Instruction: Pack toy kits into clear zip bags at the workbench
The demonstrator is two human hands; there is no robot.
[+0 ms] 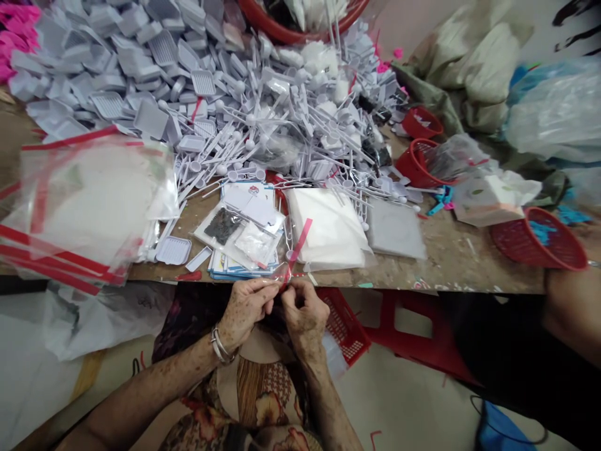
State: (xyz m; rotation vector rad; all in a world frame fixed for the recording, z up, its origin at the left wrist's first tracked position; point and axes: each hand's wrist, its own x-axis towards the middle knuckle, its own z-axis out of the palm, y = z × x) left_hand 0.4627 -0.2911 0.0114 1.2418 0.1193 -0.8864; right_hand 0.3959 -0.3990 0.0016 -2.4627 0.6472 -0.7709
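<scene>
My left hand (246, 308) and my right hand (303, 313) meet just below the table's front edge, both pinched on a clear plastic bag (244, 235) with a red seal strip (297, 247). The bag lies half on the table edge and holds small packets, one dark and one pale. It rests on a stack of printed cards (235, 266). A silver bangle (220, 347) circles my left wrist. The fingertips hide the bag's lower edge.
White plastic trays (136, 56) and long-handled spoons (263, 119) are heaped across the table. A stack of empty red-strip bags (79, 200) lies left. White folded sheets (328, 232) sit right of the bag. Red baskets (539, 241) stand right, beside another person's arm (573, 313).
</scene>
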